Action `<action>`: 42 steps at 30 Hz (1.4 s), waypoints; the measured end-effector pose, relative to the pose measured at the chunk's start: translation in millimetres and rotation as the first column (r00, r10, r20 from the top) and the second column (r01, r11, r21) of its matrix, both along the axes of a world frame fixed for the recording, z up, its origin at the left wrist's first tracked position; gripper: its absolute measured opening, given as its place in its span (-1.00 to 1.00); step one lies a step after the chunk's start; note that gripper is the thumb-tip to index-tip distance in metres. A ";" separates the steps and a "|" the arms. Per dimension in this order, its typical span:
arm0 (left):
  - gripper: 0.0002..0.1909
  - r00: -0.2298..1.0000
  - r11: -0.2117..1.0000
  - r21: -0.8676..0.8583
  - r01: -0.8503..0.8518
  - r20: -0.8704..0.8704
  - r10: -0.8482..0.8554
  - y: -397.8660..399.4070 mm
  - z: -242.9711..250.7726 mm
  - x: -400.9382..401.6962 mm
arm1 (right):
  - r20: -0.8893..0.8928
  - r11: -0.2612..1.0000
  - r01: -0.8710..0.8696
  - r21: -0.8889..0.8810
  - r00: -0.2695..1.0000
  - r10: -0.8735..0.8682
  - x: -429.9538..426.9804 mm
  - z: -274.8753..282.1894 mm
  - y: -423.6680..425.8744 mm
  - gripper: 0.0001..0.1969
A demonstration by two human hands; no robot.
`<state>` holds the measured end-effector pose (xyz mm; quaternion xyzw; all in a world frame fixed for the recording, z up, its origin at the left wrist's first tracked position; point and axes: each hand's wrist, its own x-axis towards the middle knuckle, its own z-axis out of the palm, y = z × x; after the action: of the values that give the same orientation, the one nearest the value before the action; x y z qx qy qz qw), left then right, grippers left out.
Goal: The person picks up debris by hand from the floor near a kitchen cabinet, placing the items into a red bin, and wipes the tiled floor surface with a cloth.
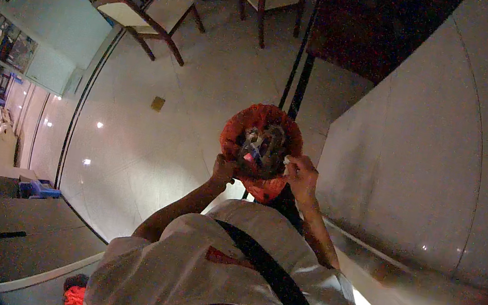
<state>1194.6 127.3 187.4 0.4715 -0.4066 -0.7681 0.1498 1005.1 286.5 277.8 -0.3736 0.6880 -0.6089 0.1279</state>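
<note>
A red bag, apparently of soft plastic, hangs upright before me with its mouth wide. Mixed small items, dark, whitish and pink, lie in it; what they are is too blurred to tell. My left hand is closed on the near left part of the bag's rim. On the right side of the rim is my right hand, its fingers pinched around a small whitish piece that may be part of the bag or a separate thing.
Chairs with pale seats stand on the tiled floor ahead. A pale wall or panel rises at right. At left are a cabinet and a blue object. A small yellowish square lies on the floor.
</note>
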 end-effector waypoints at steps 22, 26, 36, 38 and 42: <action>-0.64 0.626 0.634 -0.036 -0.773 0.127 0.770 -257.5 33.3 -143.3 | -0.187 0.615 -0.745 0.259 0.586 0.788 -147.7 -4.8 -441.2 -0.87; -0.58 0.784 0.800 0.015 -0.600 0.210 0.584 -315.4 -10.6 -119.1 | -0.152 0.557 -0.795 0.240 0.536 0.830 -136.4 -5.5 -505.2 -0.86; -0.58 0.485 0.512 -0.067 -0.856 0.235 0.842 -403.5 33.2 -126.8 | -0.343 0.421 -0.871 0.254 0.326 0.881 -123.6 35.2 -643.4 -0.87; -0.63 0.486 0.511 -0.067 -0.857 0.225 0.844 -435.5 58.6 -109.6 | -0.348 0.357 -0.909 0.216 0.270 0.898 -104.5 38.8 -680.0 -0.87; -0.78 0.266 0.271 -0.074 -0.960 0.069 0.961 -471.0 70.6 -79.2 | -0.325 0.137 -0.975 0.172 0.075 0.943 -55.3 18.8 -745.8 -0.89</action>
<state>1115.4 -343.7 258.0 0.6577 -0.0531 -0.4935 0.5666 949.7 -459.3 296.6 -0.8406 0.2545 -0.3248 0.3509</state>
